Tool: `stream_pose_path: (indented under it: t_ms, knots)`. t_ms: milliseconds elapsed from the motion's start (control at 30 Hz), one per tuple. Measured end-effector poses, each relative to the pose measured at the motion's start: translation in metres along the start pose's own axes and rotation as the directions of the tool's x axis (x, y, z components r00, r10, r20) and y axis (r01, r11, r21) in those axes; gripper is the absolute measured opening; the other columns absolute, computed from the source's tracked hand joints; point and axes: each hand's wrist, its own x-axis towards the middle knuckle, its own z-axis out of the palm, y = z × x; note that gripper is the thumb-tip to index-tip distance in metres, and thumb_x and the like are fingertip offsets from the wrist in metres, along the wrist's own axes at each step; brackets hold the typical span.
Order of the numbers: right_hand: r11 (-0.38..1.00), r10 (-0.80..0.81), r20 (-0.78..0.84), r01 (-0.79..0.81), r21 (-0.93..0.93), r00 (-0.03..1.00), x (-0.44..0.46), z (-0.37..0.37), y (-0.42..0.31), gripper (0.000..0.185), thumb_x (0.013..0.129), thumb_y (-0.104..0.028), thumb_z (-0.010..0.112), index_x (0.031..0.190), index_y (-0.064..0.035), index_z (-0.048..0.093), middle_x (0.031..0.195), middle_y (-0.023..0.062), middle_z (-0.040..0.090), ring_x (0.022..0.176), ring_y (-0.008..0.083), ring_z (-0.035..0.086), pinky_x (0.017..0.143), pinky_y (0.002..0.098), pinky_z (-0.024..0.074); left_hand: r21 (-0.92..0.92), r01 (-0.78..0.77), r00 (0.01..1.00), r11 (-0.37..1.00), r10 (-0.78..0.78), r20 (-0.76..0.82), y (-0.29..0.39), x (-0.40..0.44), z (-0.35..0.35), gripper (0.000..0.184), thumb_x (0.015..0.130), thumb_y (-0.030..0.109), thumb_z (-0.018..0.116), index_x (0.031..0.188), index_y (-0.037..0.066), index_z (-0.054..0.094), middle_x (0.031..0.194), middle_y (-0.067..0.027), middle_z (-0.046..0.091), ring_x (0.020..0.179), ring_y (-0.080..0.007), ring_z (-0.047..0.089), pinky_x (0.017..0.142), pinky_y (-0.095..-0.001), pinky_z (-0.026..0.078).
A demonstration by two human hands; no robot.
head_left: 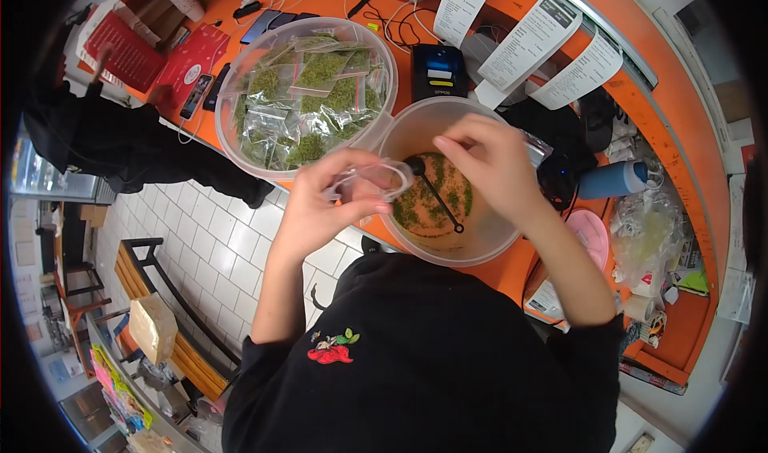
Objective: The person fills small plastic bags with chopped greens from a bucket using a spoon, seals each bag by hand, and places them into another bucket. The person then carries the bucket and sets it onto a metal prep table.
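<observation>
Holds a clear bag (358, 184) in the left hand (316, 201), with fingers bent round it above and thumb pressed below. Looks open at the mouth, in a round loop turned toward the right hand (500, 169). Over the near tub (440, 250), holds the right thumb and first finger close together, almost tip to tip. Can't tell about anything thin pinched there. Leaves a small gap, in this view, between right fingertips and bag, with the bag lying to the left and a bit lower.

Down in the near tub, see a black spoon (415, 166) lying on green bits (412, 215). Points with its round head toward the bag, and slants with its long handle back toward the black shirt (448, 341), ending in a ring. Seems nearer to the right hand, with head just below those fingertips. Looks untouched by either hand.

Close on the left, see a second tub (226, 139), full of small bags (324, 73) of green bits. Behind, on the orange desk (510, 271), see a black machine (438, 71). Off to the right, see a blue bottle (612, 179).
</observation>
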Motion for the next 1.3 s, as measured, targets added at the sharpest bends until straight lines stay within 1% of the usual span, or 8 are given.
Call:
stream_pose_path:
  t_ms: [100, 367, 533, 767, 1033, 1167, 1233, 1300]
  knots:
    - [0.77, 0.376, 0.351, -0.078, -0.634, 0.857, 0.036, 0.037, 0.069, 0.026, 0.084, -0.019, 0.071, 0.089, 0.0052, 0.066, 0.087, 0.0151, 0.068, 0.079, 0.0293, 0.066, 0.07, 0.0422, 0.0512, -0.377, -0.062, 0.984, 0.924, -0.008, -0.179, -0.022, -0.018, 0.003, 0.047, 0.072, 0.002, 0.082, 0.113, 0.002, 0.061, 0.098, -0.0045, 0.069, 0.083, -0.0074, 0.064, 0.067, -0.0197, 0.049]
    - [0.506, 0.793, 0.445, -0.044, -0.861, 0.415, 0.016, 0.109, 0.148, 0.049, 0.084, -0.011, 0.065, 0.128, 0.0054, 0.051, 0.115, 0.0246, 0.062, 0.105, 0.0328, 0.063, 0.089, 0.0396, 0.0526, -0.205, 0.105, 0.873, 0.973, -0.189, -0.449, -0.053, -0.038, 0.022, 0.031, 0.083, 0.005, 0.073, 0.109, 0.001, 0.057, 0.087, -0.0019, 0.066, 0.059, -0.0012, 0.049, 0.055, -0.0184, 0.042]
    - [0.569, 0.592, 0.307, -0.117, -0.814, 0.745, -0.016, 0.108, 0.157, 0.069, 0.083, 0.0, 0.056, 0.143, 0.0076, 0.023, 0.11, 0.03, 0.061, 0.102, 0.0357, 0.064, 0.086, 0.042, 0.0534, -0.446, 0.15, 0.819, 0.883, -0.363, -0.444, -0.069, -0.026, 0.054, 0.032, 0.086, 0.014, 0.072, 0.11, 0.001, 0.055, 0.084, -0.0035, 0.064, 0.057, -0.0025, 0.05, 0.051, -0.0214, 0.041]
    - [0.572, 0.731, 0.325, -0.279, -0.772, 0.6, -0.013, 0.112, 0.146, 0.059, 0.083, -0.004, 0.059, 0.134, 0.0098, 0.032, 0.098, 0.0271, 0.064, 0.091, 0.0375, 0.067, 0.075, 0.0423, 0.0555, -0.322, 0.278, 0.882, 0.905, -0.373, -0.288, -0.074, -0.004, 0.059, 0.043, 0.081, 0.018, 0.077, 0.113, 0.002, 0.053, 0.08, 0.0, 0.057, 0.064, -0.0054, 0.05, 0.058, -0.0222, 0.043]
    - [0.334, 0.066, 0.302, 0.264, -0.905, 0.951, -0.056, 0.074, 0.115, 0.05, 0.085, -0.009, 0.053, 0.135, -0.0003, 0.049, 0.087, 0.0136, 0.062, 0.065, 0.0211, 0.069, 0.052, 0.029, 0.0554, -0.357, 0.059, 0.945, 0.932, -0.167, -0.28, -0.062, -0.034, 0.087, 0.037, 0.082, 0.01, 0.075, 0.111, 0.003, 0.053, 0.076, 0.0042, 0.055, 0.067, -0.0033, 0.048, 0.061, -0.0191, 0.041]
    - [0.349, 0.314, 0.121, 0.004, -0.937, 0.942, -0.068, 0.05, 0.122, 0.05, 0.086, -0.007, 0.052, 0.135, 0.0012, 0.048, 0.09, 0.0156, 0.063, 0.07, 0.0256, 0.07, 0.059, 0.0334, 0.0573, -0.23, 0.048, 0.956, 0.972, -0.112, -0.273, -0.058, -0.046, 0.096, 0.037, 0.082, 0.009, 0.075, 0.111, 0.004, 0.054, 0.073, 0.0052, 0.053, 0.064, -0.0032, 0.047, 0.06, -0.0191, 0.04]
    - [0.507, 0.638, 0.266, -0.133, -0.852, 0.723, -0.076, 0.047, 0.099, 0.05, 0.086, -0.003, 0.05, 0.135, 0.0022, 0.047, 0.091, 0.0178, 0.063, 0.075, 0.0308, 0.069, 0.067, 0.0386, 0.0576, -0.312, 0.031, 0.924, 0.949, -0.147, -0.353, -0.064, -0.05, 0.107, 0.036, 0.081, 0.008, 0.075, 0.11, 0.004, 0.054, 0.071, 0.0058, 0.053, 0.063, -0.0026, 0.046, 0.058, -0.019, 0.039]
    - [0.558, 0.591, 0.219, -0.197, -0.806, 0.777, -0.079, 0.044, 0.077, 0.047, 0.085, -0.001, 0.05, 0.133, 0.0027, 0.049, 0.093, 0.0216, 0.065, 0.082, 0.0351, 0.069, 0.074, 0.0425, 0.0567, -0.319, 0.013, 0.916, 0.948, -0.139, -0.376, -0.062, -0.053, 0.116, 0.036, 0.08, 0.008, 0.076, 0.109, 0.004, 0.055, 0.071, 0.006, 0.052, 0.063, -0.0023, 0.045, 0.058, -0.0186, 0.038]
